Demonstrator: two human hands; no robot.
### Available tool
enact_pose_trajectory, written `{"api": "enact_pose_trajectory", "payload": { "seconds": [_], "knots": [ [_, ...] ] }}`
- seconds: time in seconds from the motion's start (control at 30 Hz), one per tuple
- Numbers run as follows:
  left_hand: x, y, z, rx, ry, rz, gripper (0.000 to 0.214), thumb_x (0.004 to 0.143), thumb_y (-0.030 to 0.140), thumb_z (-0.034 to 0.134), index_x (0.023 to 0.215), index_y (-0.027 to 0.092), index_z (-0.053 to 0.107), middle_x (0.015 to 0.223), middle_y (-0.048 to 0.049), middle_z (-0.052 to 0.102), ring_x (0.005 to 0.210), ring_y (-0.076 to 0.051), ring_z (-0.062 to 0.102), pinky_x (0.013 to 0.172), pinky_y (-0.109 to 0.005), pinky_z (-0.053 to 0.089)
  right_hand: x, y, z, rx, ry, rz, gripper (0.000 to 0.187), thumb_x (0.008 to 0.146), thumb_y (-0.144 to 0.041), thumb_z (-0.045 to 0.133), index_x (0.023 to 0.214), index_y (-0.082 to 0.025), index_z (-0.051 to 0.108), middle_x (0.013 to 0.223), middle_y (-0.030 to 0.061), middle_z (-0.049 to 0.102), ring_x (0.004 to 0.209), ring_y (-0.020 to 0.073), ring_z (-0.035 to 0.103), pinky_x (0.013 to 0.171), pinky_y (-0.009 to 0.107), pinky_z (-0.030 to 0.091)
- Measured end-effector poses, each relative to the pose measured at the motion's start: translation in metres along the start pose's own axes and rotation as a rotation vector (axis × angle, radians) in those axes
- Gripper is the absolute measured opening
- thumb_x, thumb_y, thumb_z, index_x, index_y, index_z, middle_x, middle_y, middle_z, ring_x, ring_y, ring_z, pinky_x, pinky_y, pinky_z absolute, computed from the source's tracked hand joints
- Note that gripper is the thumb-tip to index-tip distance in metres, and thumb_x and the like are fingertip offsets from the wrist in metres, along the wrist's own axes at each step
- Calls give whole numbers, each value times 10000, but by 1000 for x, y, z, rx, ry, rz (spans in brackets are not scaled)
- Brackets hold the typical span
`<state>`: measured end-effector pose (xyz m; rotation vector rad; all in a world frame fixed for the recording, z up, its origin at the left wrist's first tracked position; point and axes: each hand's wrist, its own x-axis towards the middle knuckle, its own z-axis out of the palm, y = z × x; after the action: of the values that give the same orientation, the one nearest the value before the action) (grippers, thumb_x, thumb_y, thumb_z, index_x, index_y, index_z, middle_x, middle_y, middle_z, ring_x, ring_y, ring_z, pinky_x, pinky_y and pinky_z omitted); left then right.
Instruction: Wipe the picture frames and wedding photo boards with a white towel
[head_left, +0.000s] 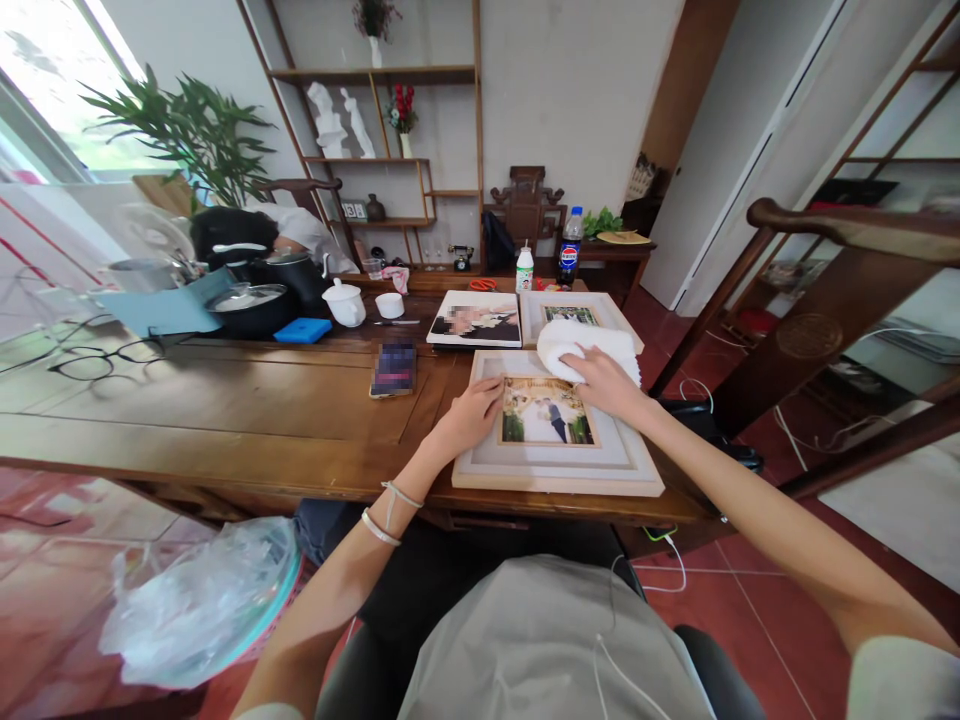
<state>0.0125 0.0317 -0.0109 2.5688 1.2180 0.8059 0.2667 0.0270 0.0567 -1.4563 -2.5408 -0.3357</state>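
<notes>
A light wooden picture frame (556,470) with a wedding photo (546,412) in its middle lies on the wooden table (225,410) in front of me. My left hand (469,412) rests on the frame's left border, fingers curled down against it. My right hand (606,384) presses a folded white cloth (581,345) onto the frame's upper right part, fingers closed over the cloth.
Behind the frame lie a second framed photo (570,312) and a loose photo print (475,320). A phone (394,368), a glue bottle (524,268), a Pepsi bottle (570,246), a teapot (345,302), pans and glasses stand further left. A plastic bag (202,600) sits at my lower left.
</notes>
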Motion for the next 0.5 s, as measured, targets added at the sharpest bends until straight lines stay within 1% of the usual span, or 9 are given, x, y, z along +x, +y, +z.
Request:
{"api": "enact_pose_trajectory", "payload": {
  "seconds": [0.07,0.13,0.2,0.27,0.33,0.4,0.47,0.5],
  "knots": [
    [0,1,0,-1,-2,-11,389,924,214,374,1274,153,533,1388,-107,478,1297,-233,419,1079,-437,358,-6,-15,-2,11,-56,-16,478,685,-15,440,1122,-129,596,1069,149,622,994,269,572,904,393,377],
    [0,2,0,-4,0,-19,385,925,213,375,1272,167,535,1391,-100,477,1296,-234,420,1077,-448,358,-22,-37,-11,35,-103,-37,488,682,-8,440,1114,-155,613,1081,140,622,957,258,583,878,379,390],
    [1,3,0,-8,6,-19,381,921,200,377,1263,172,543,1382,-99,487,1291,-229,427,1074,-445,363,-44,-62,-25,76,-149,-51,488,672,-9,446,1095,-170,628,1065,136,626,917,259,590,817,362,414],
    [1,4,-1,-12,14,-11,380,915,186,379,1253,157,551,1368,-111,500,1285,-226,435,1073,-432,368,-66,-87,-41,143,-207,-72,490,670,-24,452,1087,-200,638,980,110,640,871,258,597,749,345,428],
    [1,4,-2,-17,13,-2,381,913,183,382,1250,139,553,1356,-124,508,1281,-227,439,1074,-425,370,-81,-105,-53,240,-231,-95,507,666,-39,455,1099,-228,638,963,89,648,881,256,598,758,348,433],
    [0,3,-2,-26,4,2,390,907,172,387,1263,134,542,1363,-129,500,1285,-233,435,1070,-434,373,-84,-112,-60,374,-232,-107,521,659,-37,453,1101,-240,641,991,69,660,914,242,601,795,346,436],
    [0,2,-3,-40,-5,9,403,888,163,423,1275,155,533,1384,-121,479,1294,-246,424,1062,-450,380,-75,-106,-61,532,-212,-87,488,672,-33,448,1072,-223,652,992,48,676,914,219,608,807,328,446],
    [-1,1,-3,-47,-6,12,404,878,160,439,1269,169,540,1386,-114,478,1293,-251,426,1057,-454,384,-67,-98,-60,598,-182,-51,434,699,-49,450,1045,-206,658,970,42,684,890,212,613,794,322,456]
  ]
}}
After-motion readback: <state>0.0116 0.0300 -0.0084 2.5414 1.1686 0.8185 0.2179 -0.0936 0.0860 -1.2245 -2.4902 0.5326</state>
